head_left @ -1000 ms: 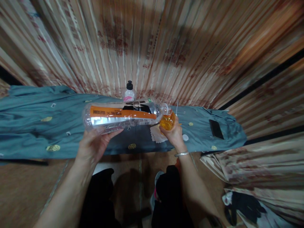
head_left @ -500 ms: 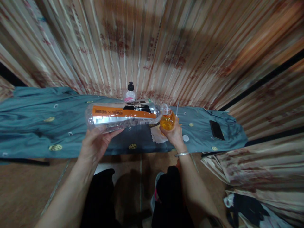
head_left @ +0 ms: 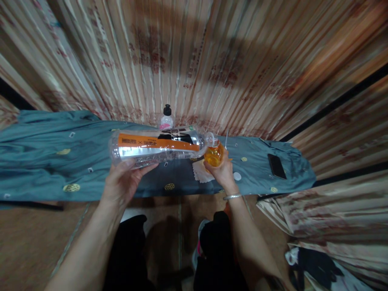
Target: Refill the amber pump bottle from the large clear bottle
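Note:
My left hand (head_left: 124,180) is closed round the base end of a large clear plastic bottle (head_left: 157,145) with an orange and silver label. The bottle lies nearly level, its mouth pointing right. My right hand (head_left: 222,167) grips a small clear container of amber liquid (head_left: 214,155), whose exact kind I cannot make out. The bottle's mouth is at the container's rim; whether they touch is unclear. Under my right hand a pale scalloped cloth (head_left: 201,171) lies on the table, with a round white cap (head_left: 237,176) beside it.
A green-blue cloth (head_left: 91,155) covers the narrow table. Behind the big bottle stands a small bottle (head_left: 166,119) with a black top and pink label. A black phone (head_left: 276,165) lies at the right. Patterned curtains (head_left: 188,60) hang behind, and dark poles (head_left: 336,101) cross the right side.

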Tool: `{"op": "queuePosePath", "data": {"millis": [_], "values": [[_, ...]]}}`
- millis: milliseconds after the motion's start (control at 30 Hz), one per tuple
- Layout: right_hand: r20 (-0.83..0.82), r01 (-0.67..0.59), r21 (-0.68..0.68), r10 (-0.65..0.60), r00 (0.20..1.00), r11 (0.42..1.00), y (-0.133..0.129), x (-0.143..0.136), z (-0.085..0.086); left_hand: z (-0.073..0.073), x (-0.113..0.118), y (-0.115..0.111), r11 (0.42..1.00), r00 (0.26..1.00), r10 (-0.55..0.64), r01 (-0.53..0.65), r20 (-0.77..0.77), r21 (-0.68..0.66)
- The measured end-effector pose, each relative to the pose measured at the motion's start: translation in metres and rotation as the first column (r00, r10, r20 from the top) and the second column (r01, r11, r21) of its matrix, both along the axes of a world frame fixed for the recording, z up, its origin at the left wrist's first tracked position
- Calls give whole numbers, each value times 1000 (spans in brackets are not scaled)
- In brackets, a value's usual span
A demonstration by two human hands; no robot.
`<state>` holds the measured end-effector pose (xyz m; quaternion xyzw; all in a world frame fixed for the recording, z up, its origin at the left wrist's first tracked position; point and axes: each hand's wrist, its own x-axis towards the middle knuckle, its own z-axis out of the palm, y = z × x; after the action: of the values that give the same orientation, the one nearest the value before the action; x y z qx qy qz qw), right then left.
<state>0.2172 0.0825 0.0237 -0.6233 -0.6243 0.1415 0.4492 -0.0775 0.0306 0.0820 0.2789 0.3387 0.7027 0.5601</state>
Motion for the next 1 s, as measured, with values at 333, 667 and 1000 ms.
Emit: {"op": "queuePosePath", "data": {"millis": [333, 667, 1000], "values": [[2, 4, -19, -4, 1000, 1000, -1, 0, 2, 1, 1, 0, 1000, 1000, 26, -26, 9, 13], [-5, 12, 12, -12, 1000, 1000, -1, 0, -3, 1, 2, 1, 998, 999, 31, -33, 32, 46], [-12, 20, -20, -21, 1000, 1000, -2, 0, -1, 0, 0, 1, 996, 1000, -19, 18, 11, 83]]}}
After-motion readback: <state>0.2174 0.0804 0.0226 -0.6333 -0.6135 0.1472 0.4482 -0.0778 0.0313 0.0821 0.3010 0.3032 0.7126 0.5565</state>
